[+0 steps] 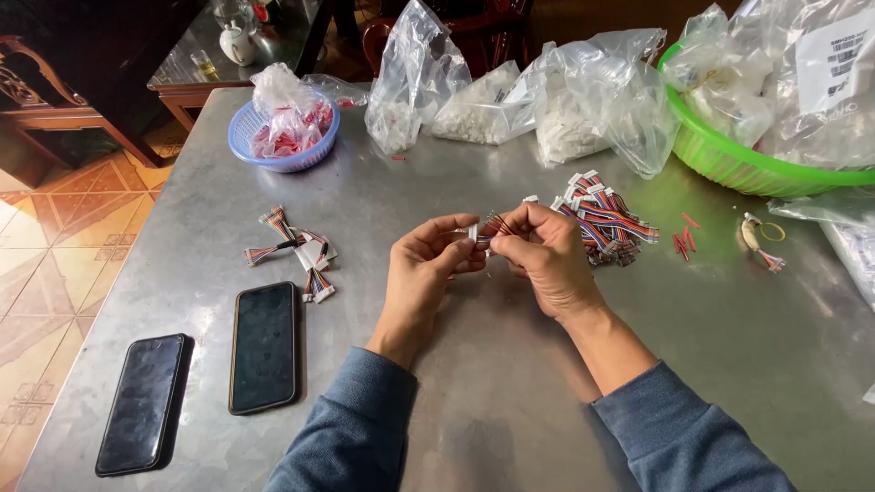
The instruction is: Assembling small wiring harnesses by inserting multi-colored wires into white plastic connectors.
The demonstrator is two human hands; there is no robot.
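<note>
Both hands (488, 251) on small wire connector (476, 233)

- A grey metal table (510, 401) fills most of the view, its surface dully reflecting soft light.
- To the left lies a floor of orange and cream patterned tiles (46, 273).
- Beyond stands a dark wooden side table with a glass top (196, 68).
- A carved dark wooden chair (36, 100) sits at upper left.

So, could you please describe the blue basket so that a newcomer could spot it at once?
Start at the metal table and look to its far left corner. The blue basket sits there, round, small, holding bags of red pieces; the other basket, far right, is green and larger.
</note>
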